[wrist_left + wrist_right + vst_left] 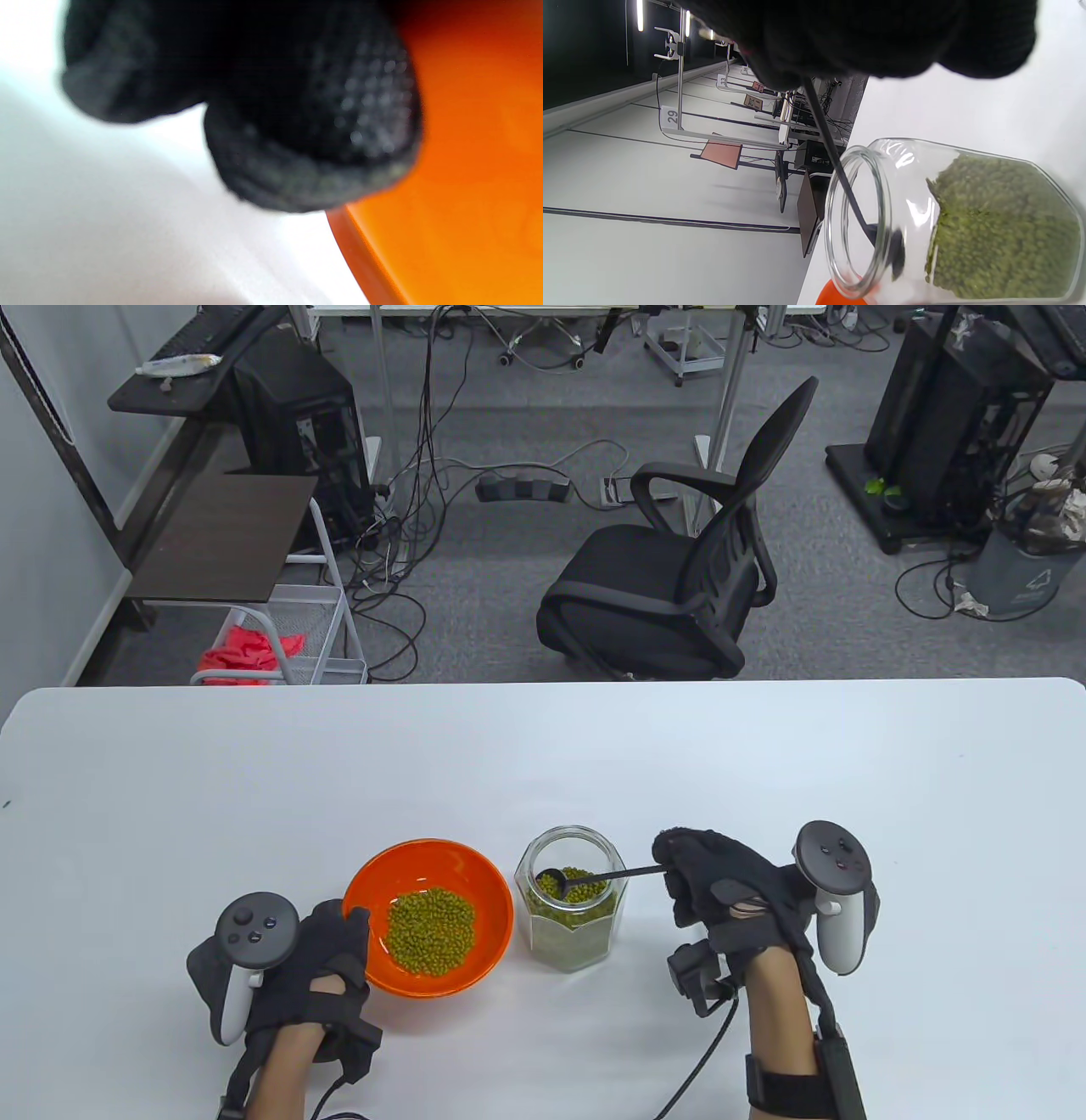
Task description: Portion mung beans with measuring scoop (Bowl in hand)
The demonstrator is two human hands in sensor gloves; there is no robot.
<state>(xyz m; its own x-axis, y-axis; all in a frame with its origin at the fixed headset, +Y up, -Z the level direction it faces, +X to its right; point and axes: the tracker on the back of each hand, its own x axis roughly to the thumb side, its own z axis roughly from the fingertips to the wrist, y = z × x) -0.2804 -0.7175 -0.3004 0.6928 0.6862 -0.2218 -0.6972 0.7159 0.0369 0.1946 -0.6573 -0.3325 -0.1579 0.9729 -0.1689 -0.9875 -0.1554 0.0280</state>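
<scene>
Mid-cycle, I'd say: your orange bowl [428,916] near the table's [543,763] front edge already has a layer of mung beans [431,918] covering its bottom, so some portioning looks done, and the glass jar [570,899] just to its right is still well stocked. Your right hand [730,891] pinches the end of the black measuring scoop [585,880] handle; the scoop head sits inside the jar mouth at bean level with beans in it as far as the table view shows. The right wrist view puts the head just inside the rim, too blurred to judge the fill. Your left hand [327,963] grips the bowl's left rim, thumb over the edge; the left wrist view shows a fingertip [314,140] against the orange wall. Whether the bowl is lifted or resting on the table, I can't tell. Left to do, by my read: lift this scoop out, carry it over the bowl, tip it, repeat as needed.
</scene>
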